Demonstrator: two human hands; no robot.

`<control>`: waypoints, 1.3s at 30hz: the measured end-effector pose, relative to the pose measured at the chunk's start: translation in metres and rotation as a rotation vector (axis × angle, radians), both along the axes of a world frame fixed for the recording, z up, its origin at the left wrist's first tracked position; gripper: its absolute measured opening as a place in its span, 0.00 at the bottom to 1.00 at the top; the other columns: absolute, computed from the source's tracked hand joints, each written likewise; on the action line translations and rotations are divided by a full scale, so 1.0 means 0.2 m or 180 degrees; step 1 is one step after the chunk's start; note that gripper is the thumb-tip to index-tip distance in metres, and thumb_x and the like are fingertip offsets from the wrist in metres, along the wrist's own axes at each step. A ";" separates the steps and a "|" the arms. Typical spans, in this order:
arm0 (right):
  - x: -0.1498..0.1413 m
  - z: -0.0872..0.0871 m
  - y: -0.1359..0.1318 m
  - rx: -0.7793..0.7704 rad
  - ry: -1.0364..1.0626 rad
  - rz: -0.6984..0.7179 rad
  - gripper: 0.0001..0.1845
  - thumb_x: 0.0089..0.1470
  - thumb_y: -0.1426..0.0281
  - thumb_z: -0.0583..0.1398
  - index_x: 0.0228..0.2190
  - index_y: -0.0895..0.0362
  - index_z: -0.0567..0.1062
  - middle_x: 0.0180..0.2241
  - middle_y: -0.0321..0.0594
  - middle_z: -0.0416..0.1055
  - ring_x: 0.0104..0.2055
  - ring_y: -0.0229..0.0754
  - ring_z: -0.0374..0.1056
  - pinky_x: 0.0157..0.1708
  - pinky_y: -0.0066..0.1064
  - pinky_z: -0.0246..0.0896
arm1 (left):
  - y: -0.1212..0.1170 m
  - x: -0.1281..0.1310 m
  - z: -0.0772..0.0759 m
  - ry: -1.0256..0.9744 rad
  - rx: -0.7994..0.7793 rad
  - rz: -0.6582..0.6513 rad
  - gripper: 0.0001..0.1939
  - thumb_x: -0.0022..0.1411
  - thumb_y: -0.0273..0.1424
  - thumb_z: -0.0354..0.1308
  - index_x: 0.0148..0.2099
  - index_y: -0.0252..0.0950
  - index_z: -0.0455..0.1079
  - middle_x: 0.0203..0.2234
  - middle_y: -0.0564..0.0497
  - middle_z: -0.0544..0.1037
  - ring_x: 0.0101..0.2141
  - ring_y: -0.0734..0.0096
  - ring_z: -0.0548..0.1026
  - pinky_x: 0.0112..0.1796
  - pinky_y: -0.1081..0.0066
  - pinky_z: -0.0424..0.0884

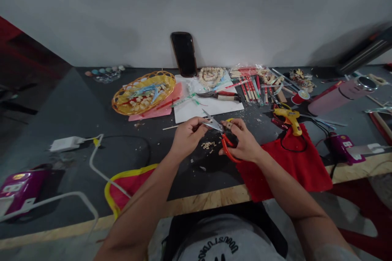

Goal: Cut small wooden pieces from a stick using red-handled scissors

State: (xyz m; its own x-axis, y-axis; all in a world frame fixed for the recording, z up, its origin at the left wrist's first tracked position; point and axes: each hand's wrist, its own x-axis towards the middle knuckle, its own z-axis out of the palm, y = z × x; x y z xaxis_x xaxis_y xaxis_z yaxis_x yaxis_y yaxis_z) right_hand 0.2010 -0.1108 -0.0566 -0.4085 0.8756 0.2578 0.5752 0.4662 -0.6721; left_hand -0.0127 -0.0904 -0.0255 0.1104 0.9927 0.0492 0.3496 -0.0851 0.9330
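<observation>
A person's right hand (pixel 245 142) grips red-handled scissors (pixel 217 125), blades parted, above the bench (pixel 190 179) near its front edge; the left hand (pixel 190 132) pinches thumb to finger at the blades, its hold too small to tell. Small pale pieces (pixel 208 145) lie below. The shirt (pixel 225 238) bears arched dark lettering, only partly legible; the label on the purple box (pixel 344 147) at the front edge, right, is unreadable.

Bench (pixel 92 116) has free rm L of L hand (pixel 190 135), btwn yellow basket (pixel 119 109) & white charger (pixel 65 144). R side tight: glue gun (pixel 288 118), pink flask (pixel 330 98). Fwd: pruners (pixel 228 97), then phone (pixel 184 54) propped agst wall (pixel 245 16), block.
</observation>
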 end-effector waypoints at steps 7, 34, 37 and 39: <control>-0.01 0.00 0.00 0.0027 0.0108 0.0105 0.46 0.45 0.49 0.66 0.59 0.57 0.63 0.50 0.50 0.60 0.55 0.50 0.61 0.58 0.44 0.60 | 0.01 0.00 -0.03 0.0002 0.0068 -0.0219 0.11 0.58 0.35 0.56 0.36 0.35 0.75 0.26 0.53 0.78 0.25 0.74 0.71 0.27 0.76 0.66; -0.02 -0.03 -0.02 0.0395 -0.0244 -0.0006 0.37 0.52 0.51 0.62 0.58 0.55 0.65 0.49 0.51 0.69 0.53 0.51 0.64 0.54 0.45 0.64 | -0.02 0.00 0.02 -0.0080 -0.0011 -0.0553 0.10 0.58 0.34 0.57 0.31 0.34 0.76 0.25 0.49 0.80 0.26 0.71 0.74 0.29 0.74 0.67; -0.02 -0.03 -0.02 0.0444 -0.0322 0.0020 0.37 0.52 0.52 0.62 0.58 0.56 0.65 0.47 0.51 0.69 0.51 0.51 0.66 0.52 0.43 0.66 | -0.02 0.00 0.03 -0.0241 -0.0133 -0.0635 0.10 0.57 0.35 0.58 0.29 0.34 0.75 0.26 0.49 0.80 0.28 0.70 0.75 0.31 0.74 0.69; -0.02 -0.02 -0.02 0.0444 -0.0401 0.0018 0.36 0.52 0.52 0.62 0.59 0.55 0.65 0.47 0.50 0.70 0.50 0.51 0.67 0.51 0.42 0.67 | -0.02 0.00 0.04 -0.0312 -0.0199 -0.0621 0.11 0.57 0.36 0.59 0.29 0.35 0.75 0.25 0.49 0.80 0.29 0.69 0.75 0.31 0.73 0.69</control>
